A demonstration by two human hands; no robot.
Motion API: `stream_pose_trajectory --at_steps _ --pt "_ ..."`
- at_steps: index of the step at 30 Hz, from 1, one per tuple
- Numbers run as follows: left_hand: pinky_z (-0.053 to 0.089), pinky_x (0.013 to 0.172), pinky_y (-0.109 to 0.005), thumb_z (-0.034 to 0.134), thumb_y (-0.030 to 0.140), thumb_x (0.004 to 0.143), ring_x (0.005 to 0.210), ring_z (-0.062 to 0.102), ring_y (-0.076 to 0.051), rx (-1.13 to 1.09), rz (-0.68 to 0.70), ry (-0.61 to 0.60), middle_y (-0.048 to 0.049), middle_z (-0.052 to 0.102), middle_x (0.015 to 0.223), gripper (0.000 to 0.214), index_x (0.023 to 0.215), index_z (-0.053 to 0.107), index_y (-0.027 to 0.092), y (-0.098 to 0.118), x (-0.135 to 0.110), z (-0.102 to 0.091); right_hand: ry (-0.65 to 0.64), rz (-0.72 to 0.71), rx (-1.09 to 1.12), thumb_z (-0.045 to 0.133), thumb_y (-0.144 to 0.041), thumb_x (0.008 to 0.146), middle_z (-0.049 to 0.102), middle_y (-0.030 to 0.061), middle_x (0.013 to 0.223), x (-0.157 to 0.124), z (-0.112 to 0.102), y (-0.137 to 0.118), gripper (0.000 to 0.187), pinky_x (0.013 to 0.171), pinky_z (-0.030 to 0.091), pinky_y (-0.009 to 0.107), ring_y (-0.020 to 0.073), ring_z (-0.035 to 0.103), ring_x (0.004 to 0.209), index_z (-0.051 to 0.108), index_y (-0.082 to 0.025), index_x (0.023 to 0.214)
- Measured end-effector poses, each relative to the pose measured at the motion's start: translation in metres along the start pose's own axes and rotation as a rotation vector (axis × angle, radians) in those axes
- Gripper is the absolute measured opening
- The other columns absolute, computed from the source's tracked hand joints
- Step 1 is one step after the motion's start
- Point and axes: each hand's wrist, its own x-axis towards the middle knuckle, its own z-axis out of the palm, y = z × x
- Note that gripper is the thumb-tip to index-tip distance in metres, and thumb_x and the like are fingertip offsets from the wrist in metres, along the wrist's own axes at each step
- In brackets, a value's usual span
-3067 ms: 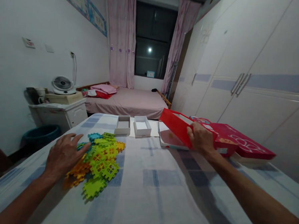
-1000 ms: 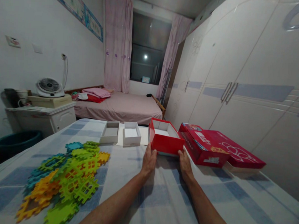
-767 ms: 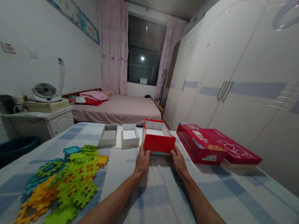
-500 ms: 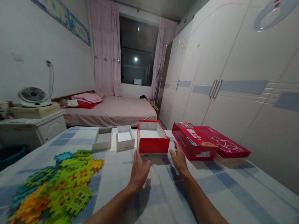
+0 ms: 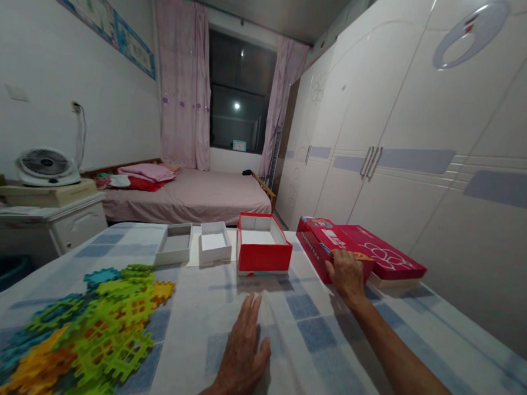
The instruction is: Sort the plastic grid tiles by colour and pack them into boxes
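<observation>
My left hand (image 5: pixel 246 344) is over the checked cloth with its fingers stretched out and its thumb apart, holding nothing. Beyond its fingertips stands an open red box (image 5: pixel 264 257) with a white inside. Off to the right, my right hand (image 5: pixel 348 275) is on the near end of a closed red printed carton (image 5: pixel 309 238). Its fingers bend over the top front edge, and the thumb side lies toward the front; part of the carton's front face is hidden behind the hand. Touching that carton on its right is a flat red box (image 5: pixel 387 251) with a pale base.
Two small open boxes, a grey-white box (image 5: pixel 173 256) and a white box (image 5: pixel 215 254), stand left of the open red one. A heap of green, yellow and blue plastic lattice pieces (image 5: pixel 101 330) lies at the left on the table (image 5: pixel 195 312). Behind is a bed (image 5: pixel 202 188).
My right hand has moved right, from beside the open red box onto the printed carton. My left hand has drawn back from the open red box toward me. The view has shifted slightly.
</observation>
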Motion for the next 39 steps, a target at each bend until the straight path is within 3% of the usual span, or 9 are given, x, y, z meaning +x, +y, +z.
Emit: stream_pose_trajectory --at_steps 4,12,18,22,26,29,32,36,39 --pt "0.025 0.111 -0.053 0.044 0.009 0.074 0.139 0.021 -0.027 0.001 0.035 0.017 -0.0155 0.028 0.150 0.071 0.141 0.024 0.018 -0.003 -0.001 0.002 -0.037 -0.002 -0.037 0.050 -0.025 0.085 0.058 0.0123 0.102 0.008 -0.009 -0.006 0.019 0.080 0.034 0.037 0.0261 0.051 0.097 0.060 -0.016 0.098" --pt "0.027 0.111 -0.051 0.044 0.009 0.072 0.138 0.024 -0.027 0.022 0.002 -0.013 -0.0187 0.028 0.149 0.069 0.140 0.028 0.013 -0.002 0.000 -0.001 -0.116 0.125 -0.071 0.048 -0.023 0.084 0.059 0.0200 0.106 0.030 -0.012 -0.022 0.025 0.078 0.038 0.044 0.0315 0.051 0.100 0.066 -0.010 0.095" --pt "0.029 0.110 -0.051 0.045 0.008 0.072 0.137 0.028 -0.028 0.017 0.037 0.006 -0.0164 0.031 0.148 0.064 0.135 0.038 0.016 -0.005 0.000 -0.001 -0.161 0.151 -0.127 0.049 -0.016 0.081 0.063 0.0216 0.096 0.030 -0.021 -0.019 0.023 0.076 0.037 0.044 0.0321 0.056 0.093 0.068 -0.007 0.090" --pt "0.032 0.109 -0.051 0.046 0.008 0.072 0.136 0.029 -0.029 0.019 0.043 -0.022 -0.0169 0.033 0.147 0.060 0.132 0.043 0.015 -0.003 0.000 -0.004 -0.212 0.104 -0.150 0.049 -0.014 0.078 0.065 0.0205 0.089 0.018 -0.037 -0.007 0.022 0.074 0.037 0.042 0.0317 0.059 0.089 0.069 -0.006 0.085" --pt "0.032 0.110 -0.048 0.044 0.008 0.075 0.136 0.030 -0.027 0.044 0.069 -0.033 -0.0183 0.034 0.146 0.054 0.128 0.047 0.011 0.000 0.000 -0.005 -0.256 -0.007 -0.131 0.055 -0.023 0.076 0.065 0.0154 0.081 -0.026 -0.063 0.006 0.017 0.071 0.038 0.038 0.0273 0.060 0.082 0.068 -0.013 0.071" --pt "0.033 0.110 -0.047 0.044 0.009 0.078 0.135 0.032 -0.026 0.050 0.153 -0.029 -0.0160 0.038 0.144 0.048 0.125 0.051 0.013 0.005 -0.002 -0.009 -0.263 -0.145 -0.024 0.057 -0.030 0.075 0.064 0.0111 0.073 -0.074 -0.090 0.016 0.019 0.063 0.039 0.035 0.0228 0.059 0.069 0.062 -0.020 0.059" --pt "0.034 0.110 -0.048 0.043 0.008 0.078 0.138 0.027 -0.025 0.079 0.315 -0.053 -0.0127 0.038 0.145 0.049 0.126 0.050 0.016 0.020 -0.002 -0.015 -0.279 -0.287 0.168 0.054 -0.038 0.078 0.063 0.0070 0.070 -0.110 -0.117 0.022 0.023 0.053 0.039 0.032 0.0188 0.055 0.059 0.059 -0.025 0.059" --pt "0.033 0.110 -0.048 0.041 0.002 0.074 0.140 0.019 -0.024 0.133 0.596 -0.144 -0.0105 0.036 0.147 0.061 0.133 0.041 0.016 0.060 0.005 -0.022 -0.241 -0.350 0.253 0.054 -0.034 0.076 0.065 0.0065 0.086 -0.115 -0.135 0.023 0.012 0.065 0.046 0.036 0.0226 0.061 0.077 0.065 -0.028 0.077" --pt "0.032 0.111 -0.046 0.039 0.003 0.077 0.140 0.021 -0.024 0.139 0.772 -0.173 -0.0104 0.038 0.146 0.059 0.135 0.039 0.014 0.090 0.016 -0.018 -0.258 -0.349 0.285 0.056 -0.028 0.072 0.063 0.0085 0.106 -0.104 -0.133 0.020 0.023 0.080 0.046 0.041 0.0265 0.058 0.099 0.065 -0.026 0.093"
